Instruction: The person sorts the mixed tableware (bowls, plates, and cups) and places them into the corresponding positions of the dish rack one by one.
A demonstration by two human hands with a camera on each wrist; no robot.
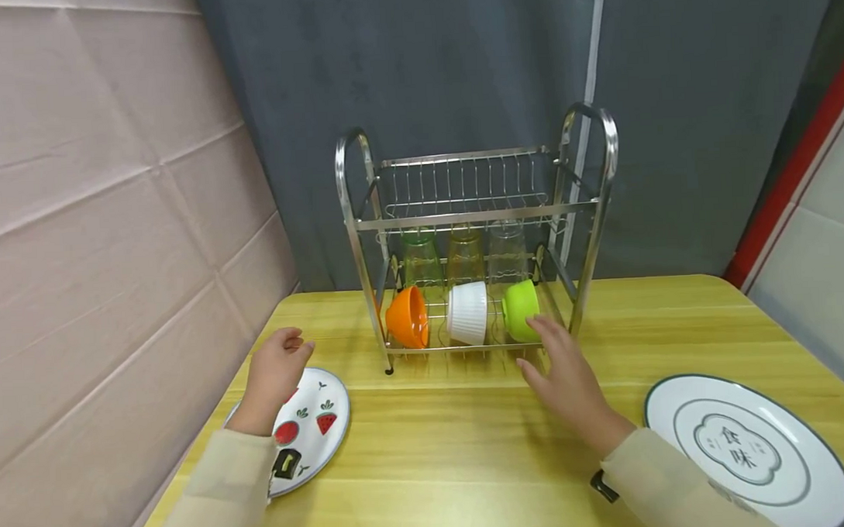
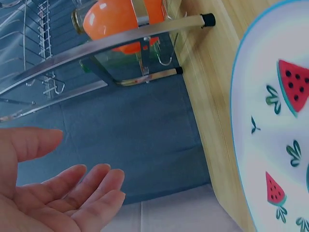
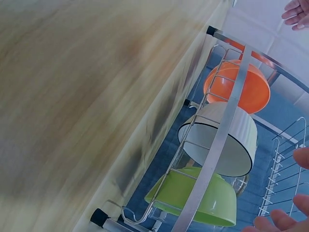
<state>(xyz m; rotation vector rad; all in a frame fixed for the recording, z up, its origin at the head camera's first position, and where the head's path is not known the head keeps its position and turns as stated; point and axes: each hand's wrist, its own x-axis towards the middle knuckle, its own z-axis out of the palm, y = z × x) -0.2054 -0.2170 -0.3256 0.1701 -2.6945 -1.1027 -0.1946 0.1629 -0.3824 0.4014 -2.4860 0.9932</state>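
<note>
Head view: both hands hovering above a yellow wood-grain table, steel rack standing toward the back.
I'm seeing the right hand holding thumb and fingers spread, near the green bowl, which is lying on its side on the lower tier, lined up with the white bowl and orange bowl; left hand is hanging loose, thumb apart, near the fruit-print plate. Lettered plate is lying at right. Dark grey curtain is hanging behind, creased pale cloth is covering the left, red strip is slanting down at right.
</note>
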